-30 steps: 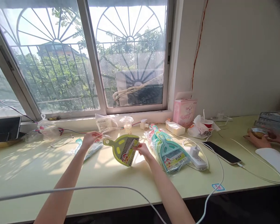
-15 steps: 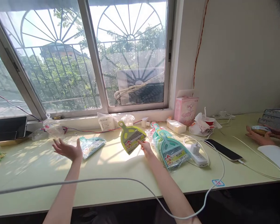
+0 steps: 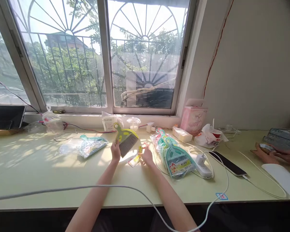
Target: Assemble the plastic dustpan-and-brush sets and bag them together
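A small yellow-green plastic dustpan with a grey bristle brush nested in it [image 3: 125, 139] is being held tilted above the pale green tabletop [image 3: 38, 180], its looped handle pointing up and to the left, just in front of the window sill. It is being gripped at its lower left edge by the left hand [image 3: 115, 150], whose fingers are being closed around the plastic. A small yellow printed paper label [image 3: 136, 159] is being pinched at its right end by the fingertips of the right hand [image 3: 147, 156], the card lying low over the table just beside the dustpan. To the right, a stack of teal plastic dustpan sets in glossy clear wrappers [image 3: 175, 154] is lying fanned out on the table, near the right hand. To the left, one more teal dustpan set in a crinkled clear bag [image 3: 91, 145] is lying flat. A white power adapter [image 3: 203, 160] and a flat black phone [image 3: 227, 163] are resting further right, joined by thin white cables. At the far right edge, another person's hands [image 3: 272, 154] are being kept on a shiny packet.
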A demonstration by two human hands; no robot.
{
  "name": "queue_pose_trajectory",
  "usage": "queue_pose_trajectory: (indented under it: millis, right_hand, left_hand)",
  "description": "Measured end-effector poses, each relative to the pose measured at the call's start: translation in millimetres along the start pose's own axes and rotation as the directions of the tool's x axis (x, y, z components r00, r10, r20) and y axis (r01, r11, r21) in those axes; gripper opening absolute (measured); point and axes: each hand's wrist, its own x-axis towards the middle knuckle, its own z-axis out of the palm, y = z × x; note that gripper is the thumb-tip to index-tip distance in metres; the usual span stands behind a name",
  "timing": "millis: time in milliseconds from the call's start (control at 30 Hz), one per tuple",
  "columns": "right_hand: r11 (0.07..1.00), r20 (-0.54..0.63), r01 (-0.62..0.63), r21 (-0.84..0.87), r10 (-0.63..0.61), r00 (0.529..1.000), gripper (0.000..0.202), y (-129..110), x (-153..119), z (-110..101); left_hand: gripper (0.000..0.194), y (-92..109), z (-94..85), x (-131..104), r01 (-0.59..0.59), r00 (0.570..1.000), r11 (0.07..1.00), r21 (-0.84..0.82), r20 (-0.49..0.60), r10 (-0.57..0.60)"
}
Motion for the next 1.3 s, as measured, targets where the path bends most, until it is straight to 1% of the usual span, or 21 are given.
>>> queue_pose_trajectory:
  millis: [33,67,100,167,233,367,533,633,733,800,867,900,933,967,1000,1033,1100,1133,1167,1200,1300]
  right_hand:
    - [0.983,-0.060,0.041,-0.177,-0.052,0.997,0.064,0,-3,2]
    - [0.943,-0.081,0.072,-0.324,-0.104,0.991,0.063,0,-5,4]
    - [0.901,-0.072,0.098,-0.423,-0.141,0.987,0.058,1,-6,5]
    - [0.849,-0.015,0.139,-0.510,-0.170,0.985,0.048,2,-8,6]
    - [0.834,0.008,0.157,-0.529,-0.180,0.984,0.045,3,-7,5]
    - [0.796,-0.030,0.154,-0.585,-0.211,0.977,0.044,3,-3,0]
    - [0.759,0.058,0.237,-0.606,-0.255,0.965,0.013,6,3,-5]
    - [0.756,0.063,0.262,-0.600,-0.282,0.957,0.004,11,5,-5]
    - [0.749,0.059,0.280,-0.600,-0.308,0.950,0.009,14,4,-3]
    - [0.753,0.032,0.304,-0.584,-0.353,0.935,0.013,13,3,-2]
    - [0.784,-0.027,0.361,-0.505,-0.433,0.901,0.018,9,2,-1]
    - [0.803,-0.061,0.409,-0.434,-0.479,0.875,0.022,6,0,0]
    - [0.814,-0.088,0.468,-0.344,-0.524,0.847,0.028,3,-1,3]
    - [0.816,-0.110,0.524,-0.242,-0.560,0.821,0.035,1,-2,6]
    - [0.813,-0.130,0.566,-0.139,-0.581,0.803,0.041,-1,-3,9]
    - [0.809,-0.151,0.587,-0.039,-0.585,0.797,0.046,-3,-4,13]
    - [0.812,-0.204,0.570,0.123,-0.541,0.816,0.048,-5,-6,18]
    - [0.816,-0.234,0.548,0.183,-0.505,0.831,0.047,-6,-6,19]
    - [0.820,-0.259,0.526,0.228,-0.469,0.844,0.044,-8,-6,19]
    - [0.821,-0.276,0.508,0.261,-0.441,0.854,0.041,-9,-6,17]
    - [0.812,-0.275,0.487,0.321,-0.412,0.869,0.036,-16,-6,4]
  left_hand:
    - [0.041,0,-5.1,1,-0.035,0.996,0.995,0.092,-0.077,0.042]
    - [0.038,1,-8.9,1,-0.047,0.988,0.983,0.177,-0.136,0.072]
    - [0.035,3,-11.1,1,-0.050,0.980,0.969,0.242,-0.177,0.094]
    - [0.032,6,-12.0,-2,-0.074,0.969,0.948,0.309,-0.201,0.142]
    - [0.031,8,-10.4,-5,-0.101,0.968,0.939,0.328,-0.188,0.169]
    - [0.033,10,-7.7,-9,-0.129,0.972,0.940,0.317,-0.145,0.183]
    - [0.039,13,-7.8,-14,-0.136,0.977,0.942,0.308,-0.114,0.178]
    - [0.040,14,-7.5,-15,-0.116,0.981,0.940,0.321,-0.114,0.160]
    - [0.040,14,-7.7,-14,-0.124,0.976,0.935,0.331,-0.128,0.175]
    - [0.040,14,-8.6,-15,-0.149,0.973,0.924,0.353,-0.112,0.200]
    - [0.041,14,-9.3,-19,-0.199,0.971,0.893,0.403,-0.044,0.236]
    - [0.042,14,-9.2,-22,-0.244,0.964,0.868,0.432,0.013,0.264]
    - [0.042,14,-8.7,-27,-0.308,0.950,0.838,0.451,0.089,0.301]
    - [0.042,14,-7.7,-32,-0.389,0.921,0.802,0.454,0.184,0.343]
    - [0.042,14,-6.1,-38,-0.483,0.874,0.760,0.435,0.289,0.391]
    - [0.042,14,-4.1,-44,-0.578,0.809,0.712,0.398,0.392,0.438]
    - [0.043,15,0.3,-54,-0.721,0.670,0.618,0.313,0.541,0.508]
    - [0.044,17,2.3,-58,-0.764,0.618,0.579,0.286,0.582,0.528]
    - [0.046,19,3.9,-61,-0.789,0.587,0.550,0.274,0.604,0.540]
    - [0.048,21,5.0,-63,-0.798,0.574,0.538,0.271,0.612,0.544]
    - [0.048,29,4.9,-61,-0.775,0.588,0.581,0.247,0.619,0.521]
